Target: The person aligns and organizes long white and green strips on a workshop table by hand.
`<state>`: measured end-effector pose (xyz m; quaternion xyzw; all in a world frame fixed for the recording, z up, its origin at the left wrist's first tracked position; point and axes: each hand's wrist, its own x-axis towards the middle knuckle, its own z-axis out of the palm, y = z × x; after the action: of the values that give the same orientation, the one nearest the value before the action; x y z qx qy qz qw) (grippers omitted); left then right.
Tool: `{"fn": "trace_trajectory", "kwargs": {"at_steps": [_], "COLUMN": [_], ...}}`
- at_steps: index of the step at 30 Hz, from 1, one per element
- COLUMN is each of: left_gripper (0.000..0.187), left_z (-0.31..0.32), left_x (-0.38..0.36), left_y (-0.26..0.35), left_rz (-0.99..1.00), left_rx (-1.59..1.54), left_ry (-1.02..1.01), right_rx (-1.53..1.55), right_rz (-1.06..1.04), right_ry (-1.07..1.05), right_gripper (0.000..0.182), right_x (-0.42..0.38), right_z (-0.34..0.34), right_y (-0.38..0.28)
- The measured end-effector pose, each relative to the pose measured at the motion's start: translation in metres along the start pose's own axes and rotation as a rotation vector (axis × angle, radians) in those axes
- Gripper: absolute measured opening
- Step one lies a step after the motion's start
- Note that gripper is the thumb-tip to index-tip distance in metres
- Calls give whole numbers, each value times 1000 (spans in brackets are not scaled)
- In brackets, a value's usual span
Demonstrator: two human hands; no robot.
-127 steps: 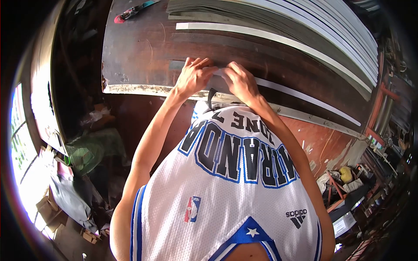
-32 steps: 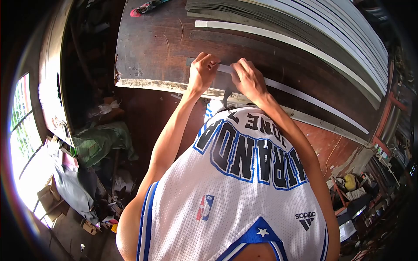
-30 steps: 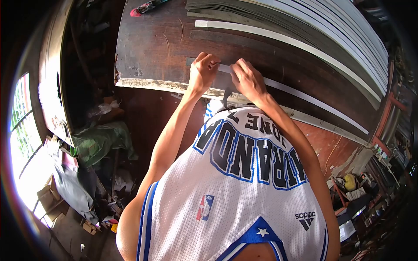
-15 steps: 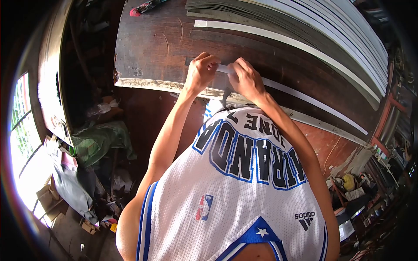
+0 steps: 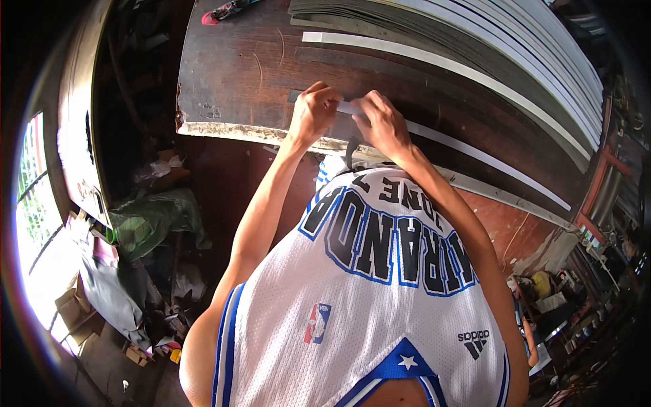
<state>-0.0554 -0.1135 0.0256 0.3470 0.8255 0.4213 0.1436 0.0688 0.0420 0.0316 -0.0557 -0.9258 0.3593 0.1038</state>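
Observation:
A long white strip (image 5: pixel 488 159) lies along the near side of the dark wooden table, curving away to the right. My left hand (image 5: pixel 314 114) is closed on its left end, fingers bent into a pinch. A short dark piece (image 5: pixel 293 96) shows just left of that hand. Close beside it, my right hand (image 5: pixel 381 123) is closed over the same strip, thumb and fingers curled together. Between the two hands a short white length of strip is visible. The fingertips partly hide how the strip is gripped.
Another white strip (image 5: pixel 441 64) lies farther back on the table (image 5: pixel 230 74). Behind it are stacked dark grey strips (image 5: pixel 380 24) and white strips (image 5: pixel 515 41). A pink-tipped item (image 5: pixel 211 19) sits at the far left. Another person's arm (image 5: pixel 531 342) shows at lower right.
My right hand has shifted very slightly, and the strip's far right end has slid a little left. Another person's arm has come into view at lower right.

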Motion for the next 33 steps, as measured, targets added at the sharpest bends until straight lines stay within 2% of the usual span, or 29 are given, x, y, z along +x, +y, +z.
{"fn": "trace_trajectory", "kwargs": {"at_steps": [3, 4, 5, 8, 9, 11, 15, 21, 33], "left_gripper": [13, 13, 13, 18, 21, 22, 36, 45, 42], "left_z": [6, 7, 6, -3, -13, -28, -52, -49, -51], "left_x": [-1, -1, -2, 0, 0, -2, -11, -19, -15], "left_y": [2, 3, 4, 1, 0, -26, -40, -39, -35], "left_rz": [24, 124, 123, -11, -119, 95, 165, 144, 156], "left_rx": [111, 265, 266, 31, 17, 196, 299, 388, 377], "left_ry": [17, 36, 40, 79, 41, 96, 31, 0, -19], "right_rx": [-38, -38, -60, -67, -53, -53, 34, -1, -54], "right_rz": [-34, -38, -35, -41, -42, -45, -37, -70, -133], "right_ry": [-22, -23, -60, -79, -65, -46, -33, -50, -56], "right_gripper": [30, 30, 30, 29, 29, 28, 26, 27, 24], "right_x": [0, 0, 0, -1, -2, -2, 4, 12, 9], "right_z": [0, -1, -1, 1, 2, 3, 3, 10, 16], "right_y": [0, -1, -1, 2, 4, 3, 1, -1, 3]}}
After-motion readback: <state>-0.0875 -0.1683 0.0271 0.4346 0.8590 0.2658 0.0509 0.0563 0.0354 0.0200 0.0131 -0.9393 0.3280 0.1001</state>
